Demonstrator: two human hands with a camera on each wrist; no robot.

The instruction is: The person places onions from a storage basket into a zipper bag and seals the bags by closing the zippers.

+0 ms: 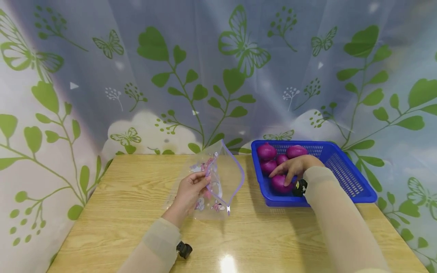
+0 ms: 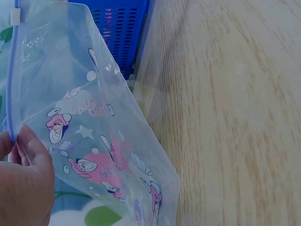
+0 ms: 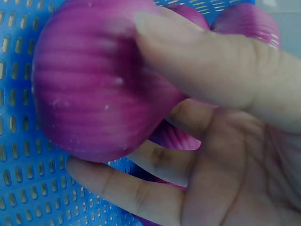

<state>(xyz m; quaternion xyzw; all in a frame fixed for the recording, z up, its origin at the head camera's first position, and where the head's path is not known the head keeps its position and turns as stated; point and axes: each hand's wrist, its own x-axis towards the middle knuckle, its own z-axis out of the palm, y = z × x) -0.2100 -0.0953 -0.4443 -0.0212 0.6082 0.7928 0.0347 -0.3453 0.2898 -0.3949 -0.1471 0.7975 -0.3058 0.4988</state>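
leafy green-and-white curtains close off the back and sides, and a pale wooden surface (image 1: 136, 197) carries everything. at about one o'clock from the person sits a blue basket (image 1: 355, 182) with several purple onions. the right hand (image 1: 295, 168) is down in it, fingers curled round the nearest onion (image 1: 280, 183). the left hand (image 1: 189, 191), near eleven o'clock, pinches the zip edge of a clear printed bag (image 1: 218, 178) and holds it up with the mouth gaping toward the basket at three o'clock.

to do this well, i'd judge the onion needs a full wrap of fingers and thumb before lifting, since its skin looks slick, and the bag's mouth should be kept wide and steady, tilted toward the incoming hand.

the right wrist view shows the thumb (image 3: 211, 61) laid over the onion and fingers under it, which the head view hides. the left wrist view shows the thumb (image 2: 33, 150) clamped on the purple zip strip, and the cartoon print.
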